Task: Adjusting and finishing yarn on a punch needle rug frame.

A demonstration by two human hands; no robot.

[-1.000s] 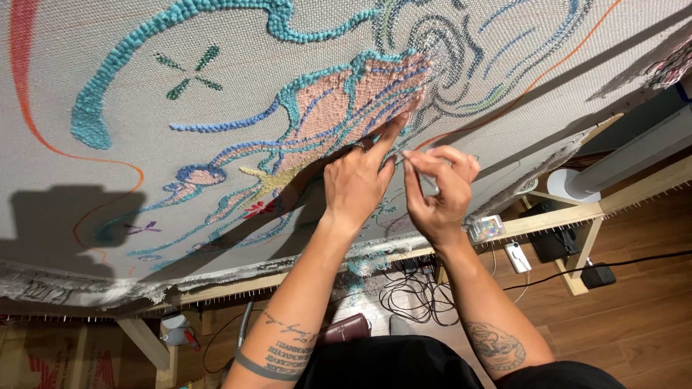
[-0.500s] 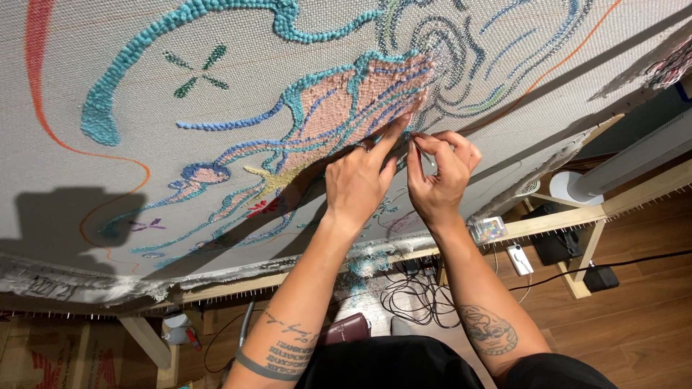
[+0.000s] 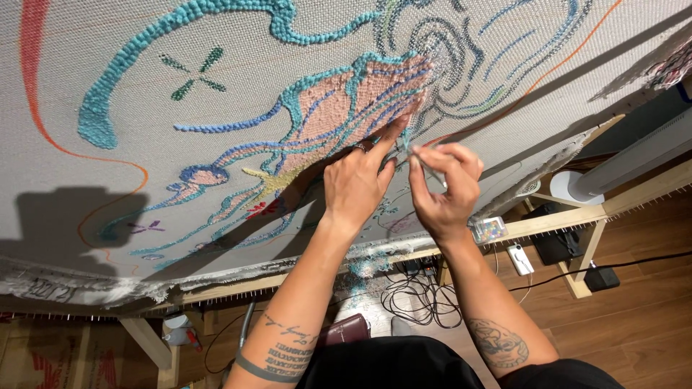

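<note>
The right hand (image 3: 441, 189), having lifted slightly since a moment ago, is pinching a thin yarn strand at three o'clock of the left hand (image 3: 358, 184), whose forefinger is pressing the tufted cloth (image 3: 216, 144).

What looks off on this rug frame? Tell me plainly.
Nothing looks damaged. The backing cloth is stretched on the wooden frame, its lower edge frayed. Cables lie tangled on the floor below. The left hand presses the cloth; the right hand pinches something thin.

Workshop floor and stand

Warm brown wooden plank floor (image 3: 634, 324) under a pale timber frame (image 3: 562, 220) on angled legs. Black cables (image 3: 418, 299) tangled beside 2 dark boxes. White round base (image 3: 569, 187) at right. Strong light, hard shadows.
</note>
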